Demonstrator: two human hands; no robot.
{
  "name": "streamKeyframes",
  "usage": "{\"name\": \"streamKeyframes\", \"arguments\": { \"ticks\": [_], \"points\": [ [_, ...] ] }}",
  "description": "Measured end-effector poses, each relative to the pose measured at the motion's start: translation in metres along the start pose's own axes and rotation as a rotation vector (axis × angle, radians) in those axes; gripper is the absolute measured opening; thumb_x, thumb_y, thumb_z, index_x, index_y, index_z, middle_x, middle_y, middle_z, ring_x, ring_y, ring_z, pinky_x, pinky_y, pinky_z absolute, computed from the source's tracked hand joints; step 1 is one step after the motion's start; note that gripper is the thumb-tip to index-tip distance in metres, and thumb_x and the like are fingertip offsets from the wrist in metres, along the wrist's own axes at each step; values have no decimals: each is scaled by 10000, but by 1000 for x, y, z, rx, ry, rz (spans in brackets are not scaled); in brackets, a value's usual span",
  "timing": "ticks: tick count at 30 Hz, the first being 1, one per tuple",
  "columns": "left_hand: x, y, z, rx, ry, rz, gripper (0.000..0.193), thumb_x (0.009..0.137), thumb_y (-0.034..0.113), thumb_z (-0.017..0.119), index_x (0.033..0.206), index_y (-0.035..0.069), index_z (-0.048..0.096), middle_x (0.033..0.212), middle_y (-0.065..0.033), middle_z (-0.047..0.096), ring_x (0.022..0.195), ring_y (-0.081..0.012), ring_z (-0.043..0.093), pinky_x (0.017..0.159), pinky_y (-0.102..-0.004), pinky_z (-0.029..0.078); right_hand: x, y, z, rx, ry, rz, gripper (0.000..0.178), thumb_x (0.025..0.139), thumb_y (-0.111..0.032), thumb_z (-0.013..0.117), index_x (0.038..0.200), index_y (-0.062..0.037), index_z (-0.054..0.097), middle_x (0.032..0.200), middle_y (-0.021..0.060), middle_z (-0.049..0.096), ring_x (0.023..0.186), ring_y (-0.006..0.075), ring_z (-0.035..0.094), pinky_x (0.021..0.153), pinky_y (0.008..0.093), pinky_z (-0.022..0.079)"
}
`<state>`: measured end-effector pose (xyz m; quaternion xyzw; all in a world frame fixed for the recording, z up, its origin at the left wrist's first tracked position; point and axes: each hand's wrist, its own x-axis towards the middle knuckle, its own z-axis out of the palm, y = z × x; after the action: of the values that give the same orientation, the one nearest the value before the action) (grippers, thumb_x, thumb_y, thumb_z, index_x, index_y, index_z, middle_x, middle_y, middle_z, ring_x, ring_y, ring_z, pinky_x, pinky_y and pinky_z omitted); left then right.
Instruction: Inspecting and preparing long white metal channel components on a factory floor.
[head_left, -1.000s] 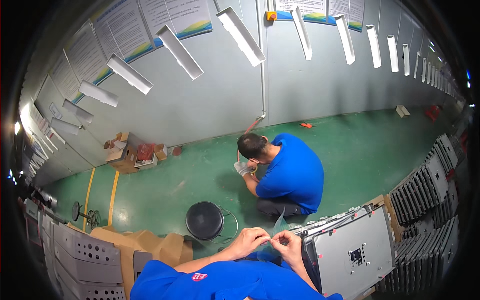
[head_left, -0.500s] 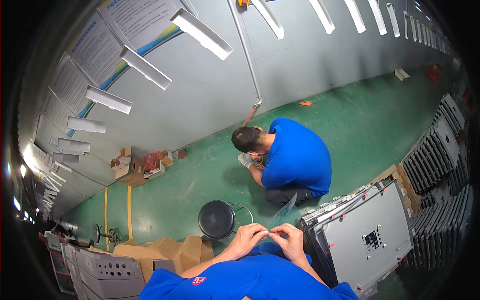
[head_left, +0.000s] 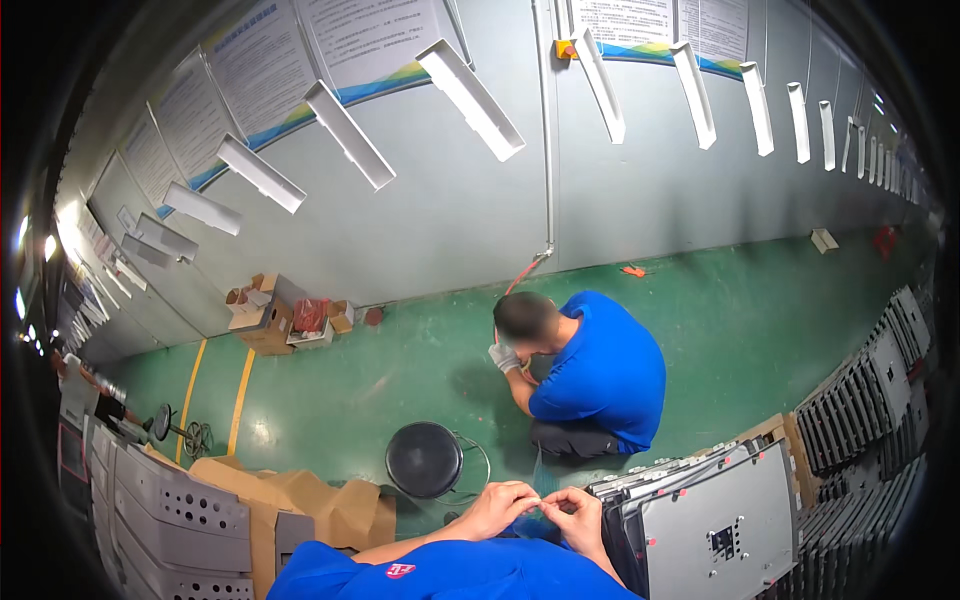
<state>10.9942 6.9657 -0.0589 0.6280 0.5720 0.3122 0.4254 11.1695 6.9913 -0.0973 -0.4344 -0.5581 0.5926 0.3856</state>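
I saw the left hand (head_left: 497, 508) and right hand (head_left: 576, 520) pinching a translucent plastic sheet (head_left: 541, 474) between their fingertips. The gray panel stack (head_left: 690, 530) edged close beside the right; green floor (head_left: 500, 422) separated the round black stool (head_left: 424, 460) from the crouching co-worker (head_left: 602, 372).

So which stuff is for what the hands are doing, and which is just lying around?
In use, it seems:
- left hand
- right hand
- clear bluish film at the hands

Likely just around:
- black stool
- cardboard box
- orange thing on the floor
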Motion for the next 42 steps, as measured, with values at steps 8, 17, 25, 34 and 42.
{"name": "streamKeyframes", "arguments": {
  "ticks": [8,17,25,34,42],
  "points": [
    [-13,-15,-13,-70,28,-33,141,873,89,576,859,-36,641,768,-118,638,687,-170,639,604,-295,511,4,1,20,-30,-61,31,92,737,-39,722,765,19,656,717,50,639,653,79,589,607,227,481],
    [-27,-25,-23,-135,36,-57,125,848,62,555,849,-33,636,740,-127,620,666,-205,629,607,-313,496,-2,5,41,-16,-73,59,85,726,-27,719,755,7,647,717,33,605,641,69,537,595,219,442],
    [-38,-31,-33,-165,77,-100,125,857,64,555,848,-36,629,748,-133,616,676,-225,626,611,-329,489,0,3,54,-113,-86,14,117,714,-13,735,784,3,642,732,51,602,643,99,565,600,231,466],
    [-49,-43,-42,-173,137,-105,126,860,73,573,861,-35,638,767,-129,630,665,-193,633,606,-306,497,6,-11,71,-366,-109,-231,116,702,-28,736,803,-8,684,715,100,638,644,180,625,579,279,494],
    [-59,-41,-49,-184,222,-189,110,848,55,597,853,-37,656,759,-118,667,672,-164,665,604,-271,519,11,-9,79,-284,-224,-220,117,746,-66,717,844,-9,690,776,90,653,688,175,658,609,280,524]
  ]
}}
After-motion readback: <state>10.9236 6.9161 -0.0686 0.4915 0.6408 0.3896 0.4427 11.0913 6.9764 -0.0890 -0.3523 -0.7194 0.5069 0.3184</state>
